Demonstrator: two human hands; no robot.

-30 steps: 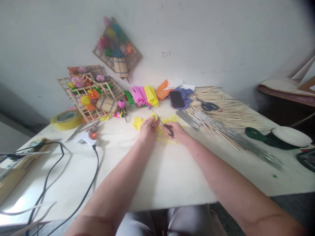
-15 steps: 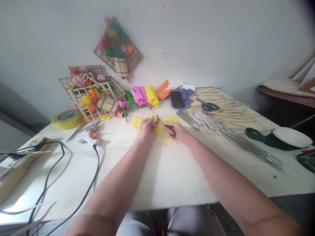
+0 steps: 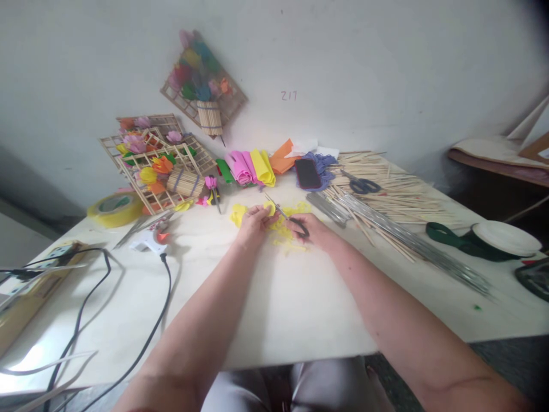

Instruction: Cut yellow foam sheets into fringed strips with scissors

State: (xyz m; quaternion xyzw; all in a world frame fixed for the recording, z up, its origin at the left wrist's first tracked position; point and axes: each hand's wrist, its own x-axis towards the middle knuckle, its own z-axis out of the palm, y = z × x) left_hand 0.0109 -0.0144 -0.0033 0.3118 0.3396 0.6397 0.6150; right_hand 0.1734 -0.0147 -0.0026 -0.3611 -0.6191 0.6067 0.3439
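Observation:
Between the fingers of my left hand is a small yellow paper piece; the hand is closed on it. My right hand grips dark-handled scissors, whose blades point up and left beside the paper. Whether the blades touch the paper I cannot tell. Yellow paper scraps lie under and around both hands. More cut yellow paper is heaped just left of my left hand.
Behind are rolled crepe paper, a phone and blue yarn. Sticks, wires and second scissors lie right. Flower frames, tape, a glue gun and cords are left.
The yellow paper piece in my left hand now shows more roundly beside the scissors blades. Both hands stay in nearly the same place, and the whole view has shifted slightly.

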